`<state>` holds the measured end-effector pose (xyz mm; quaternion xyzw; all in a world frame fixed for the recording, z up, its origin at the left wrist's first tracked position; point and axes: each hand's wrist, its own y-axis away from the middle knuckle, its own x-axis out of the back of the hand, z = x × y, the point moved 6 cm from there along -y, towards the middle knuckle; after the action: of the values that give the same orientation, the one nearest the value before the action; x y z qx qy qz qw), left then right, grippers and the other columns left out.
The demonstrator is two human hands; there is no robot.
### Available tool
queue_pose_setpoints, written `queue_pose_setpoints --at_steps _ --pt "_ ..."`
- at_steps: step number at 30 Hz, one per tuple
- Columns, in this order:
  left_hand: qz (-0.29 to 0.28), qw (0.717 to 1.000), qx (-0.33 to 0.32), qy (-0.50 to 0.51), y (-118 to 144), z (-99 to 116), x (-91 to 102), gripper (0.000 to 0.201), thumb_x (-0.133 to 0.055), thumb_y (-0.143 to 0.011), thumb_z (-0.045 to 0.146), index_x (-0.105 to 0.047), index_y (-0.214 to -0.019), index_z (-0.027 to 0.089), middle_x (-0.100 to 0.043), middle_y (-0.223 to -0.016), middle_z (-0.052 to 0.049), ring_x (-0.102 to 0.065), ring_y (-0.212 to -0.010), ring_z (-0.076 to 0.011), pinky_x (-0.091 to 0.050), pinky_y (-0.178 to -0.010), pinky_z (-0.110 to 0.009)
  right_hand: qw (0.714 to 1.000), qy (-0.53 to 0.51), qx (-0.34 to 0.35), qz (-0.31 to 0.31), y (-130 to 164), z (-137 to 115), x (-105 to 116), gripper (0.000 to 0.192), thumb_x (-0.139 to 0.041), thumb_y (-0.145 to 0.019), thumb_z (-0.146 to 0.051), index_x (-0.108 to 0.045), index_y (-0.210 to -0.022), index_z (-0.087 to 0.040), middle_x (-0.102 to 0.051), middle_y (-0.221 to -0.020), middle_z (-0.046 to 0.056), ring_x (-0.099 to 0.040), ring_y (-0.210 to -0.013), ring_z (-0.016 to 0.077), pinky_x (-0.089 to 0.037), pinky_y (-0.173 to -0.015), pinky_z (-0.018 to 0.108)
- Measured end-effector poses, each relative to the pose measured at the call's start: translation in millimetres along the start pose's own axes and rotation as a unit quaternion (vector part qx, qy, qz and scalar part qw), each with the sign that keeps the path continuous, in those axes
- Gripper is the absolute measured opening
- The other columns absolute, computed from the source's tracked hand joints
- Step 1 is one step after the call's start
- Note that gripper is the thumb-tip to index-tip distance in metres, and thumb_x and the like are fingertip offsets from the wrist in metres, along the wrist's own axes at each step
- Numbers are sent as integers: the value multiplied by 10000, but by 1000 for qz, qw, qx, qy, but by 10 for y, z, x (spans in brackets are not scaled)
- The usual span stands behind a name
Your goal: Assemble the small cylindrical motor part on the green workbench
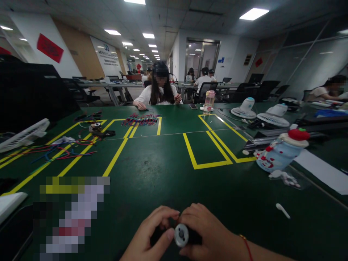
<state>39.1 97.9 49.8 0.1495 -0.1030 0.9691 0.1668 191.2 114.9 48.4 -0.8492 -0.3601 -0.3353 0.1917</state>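
Observation:
At the near edge of the green table, my right hand (203, 230) is wrapped around a small motor (181, 235), a dark cylinder with a round silver end face turned toward me. Two dark holes and a darker middle show on that face. Curled in from the other side, my left hand (152, 232) has its thumb tip at the rim of the silver face. Its index fingertip reaches above the motor, by the right hand's fingers, where a small reddish bit shows. Most of the motor's body is hidden behind the fingers.
A white earbud-shaped piece (282, 211) lies right. Beyond it stand a blue snowman cup (280, 152) and small fans (243, 110). Loose wires (65, 150) lie left. Yellow tape (214, 165) marks the table (152, 188). A person (160, 87) sits opposite, near bundled wires (141, 120).

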Motion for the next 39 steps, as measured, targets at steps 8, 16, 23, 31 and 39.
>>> queue_pose_setpoints --at_steps 8,16,23,31,39 --pt "10 991 15 -135 -81 -97 284 150 -536 -941 248 -654 -1035 247 -621 -972 -44 -618 -839 -189 -494 -763 -305 1000 -7 2 1 21 -24 32 423 -786 -689 -348 -601 -1054 -242 -642 -1029 -1 -545 -910 183 -347 -793 309" --pt "-20 994 -95 -40 -42 262 -117 137 -646 -858 173 -687 -966 247 -618 -1014 -43 -628 -937 -193 -512 -811 -286 1000 17 8 5 16 -56 -10 284 -682 -788 -407 -602 -965 -200 -641 -997 27 -545 -887 190 -354 -787 328" --pt "16 995 -81 -57 -46 385 -109 115 -641 -854 138 -709 -891 224 -636 -963 -47 -634 -893 -187 -511 -783 -275 1000 13 4 5 66 -108 27 323 -728 -762 -386 -591 -1004 -221 -633 -1021 5 -537 -903 184 -341 -794 324" --pt "-12 981 -34 -188 4 71 244 94 -686 -866 341 -762 -861 286 -634 -961 -39 -586 -920 -226 -458 -805 -333 1000 -2 0 3 103 -92 17 428 -770 -722 -379 -594 -1089 -249 -629 -1044 9 -522 -917 193 -335 -803 323" --pt "-117 952 17 -283 -6 -10 261 60 -708 -847 370 -753 -885 383 -637 -1071 12 -540 -1013 -241 -356 -852 -353 1000 -9 -7 -5 53 -78 11 411 -751 -746 -389 -594 -1101 -254 -628 -1064 -3 -522 -932 184 -336 -817 320"
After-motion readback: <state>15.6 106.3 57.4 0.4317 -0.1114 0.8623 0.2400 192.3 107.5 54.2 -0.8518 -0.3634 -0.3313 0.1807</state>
